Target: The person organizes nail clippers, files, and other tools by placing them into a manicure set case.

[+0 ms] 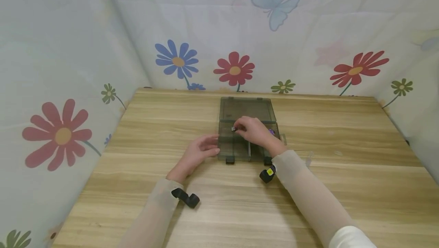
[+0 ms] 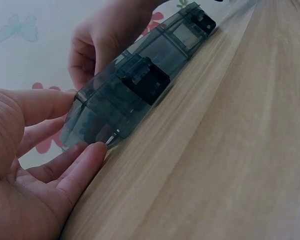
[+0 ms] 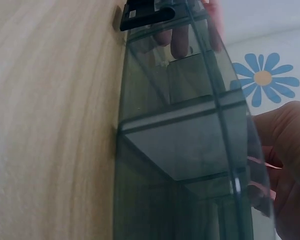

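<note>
A translucent dark grey box point(image 1: 224, 149) with compartments lies on the wooden table, its lid point(image 1: 247, 109) folded back flat behind it. My left hand point(image 1: 197, 152) touches the box's left side near the front corner, its fingers fairly straight. Over the back left compartment, my right hand point(image 1: 252, 129) pinches a small silvery and dark object point(image 1: 233, 129), too small to make out its kind. A small purple thing point(image 1: 272, 131) shows in the box's right part, partly hidden behind the right wrist. In the right wrist view, the box wall point(image 3: 190, 145) covers much of the work.
Two black latches point(image 1: 230, 160) stick out at the box's front edge. Small clear pieces point(image 1: 338, 153) lie on the table point(image 1: 360, 187) to the right. A flower-print cloth point(image 1: 205, 19) hangs behind the table and along its sides.
</note>
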A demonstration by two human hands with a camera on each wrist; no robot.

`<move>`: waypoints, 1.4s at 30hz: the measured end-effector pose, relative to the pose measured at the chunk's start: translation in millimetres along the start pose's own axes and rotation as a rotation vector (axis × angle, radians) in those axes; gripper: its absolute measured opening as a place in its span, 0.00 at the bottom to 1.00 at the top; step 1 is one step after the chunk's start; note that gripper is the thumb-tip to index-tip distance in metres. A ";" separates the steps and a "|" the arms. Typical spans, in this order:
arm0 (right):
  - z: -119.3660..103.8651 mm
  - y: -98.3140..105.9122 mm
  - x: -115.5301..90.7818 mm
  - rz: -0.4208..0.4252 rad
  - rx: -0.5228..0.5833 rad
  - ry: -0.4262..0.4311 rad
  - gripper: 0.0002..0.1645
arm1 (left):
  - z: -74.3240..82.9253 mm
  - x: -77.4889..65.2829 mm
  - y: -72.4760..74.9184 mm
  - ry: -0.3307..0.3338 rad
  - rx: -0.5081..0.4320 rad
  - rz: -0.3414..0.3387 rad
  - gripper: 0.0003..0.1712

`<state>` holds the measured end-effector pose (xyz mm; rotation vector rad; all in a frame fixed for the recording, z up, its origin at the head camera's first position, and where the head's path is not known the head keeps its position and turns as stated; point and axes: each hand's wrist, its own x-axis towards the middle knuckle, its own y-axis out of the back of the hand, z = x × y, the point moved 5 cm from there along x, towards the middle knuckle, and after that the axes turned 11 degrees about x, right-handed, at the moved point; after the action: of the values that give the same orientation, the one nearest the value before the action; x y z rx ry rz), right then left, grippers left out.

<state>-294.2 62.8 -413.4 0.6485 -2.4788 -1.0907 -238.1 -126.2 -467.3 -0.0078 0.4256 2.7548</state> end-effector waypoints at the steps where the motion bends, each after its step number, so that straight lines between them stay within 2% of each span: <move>1: 0.7 -0.3 -0.5 -0.002 -0.001 -0.003 0.08 | -3.9 1.4 -0.6 0.000 0.000 0.005 0.32; 3: 1.8 -0.9 -1.3 -0.003 -0.006 -0.006 0.08 | -11.9 4.3 -1.6 0.000 0.000 0.017 0.32; 13: 5.7 1.6 -4.0 -0.021 0.017 -0.042 0.09 | -10.5 3.5 -5.0 0.006 -0.001 0.011 0.32; 23: -0.9 18.5 -9.8 0.017 0.044 -0.020 0.10 | -7.8 4.2 -3.4 0.001 -0.013 0.031 0.32; 29: -1.5 29.1 -17.4 0.049 0.051 0.005 0.10 | -7.3 5.8 -2.8 0.013 -0.015 0.009 0.32; 32: -1.3 36.2 -21.9 0.075 0.059 0.020 0.10 | -4.5 5.3 -2.4 0.018 -0.025 -0.006 0.32; 39: 4.2 48.1 -31.8 0.087 0.086 0.001 0.11 | 18.8 -5.9 -1.3 0.004 -0.010 -0.023 0.32; 42: 7.8 51.0 -35.9 0.084 0.098 -0.006 0.11 | 19.2 -7.5 -1.2 0.004 -0.014 -0.022 0.32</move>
<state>-281.6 117.2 -384.6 0.5632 -2.5533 -0.9465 -229.7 -122.1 -448.9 -0.0211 0.4044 2.7367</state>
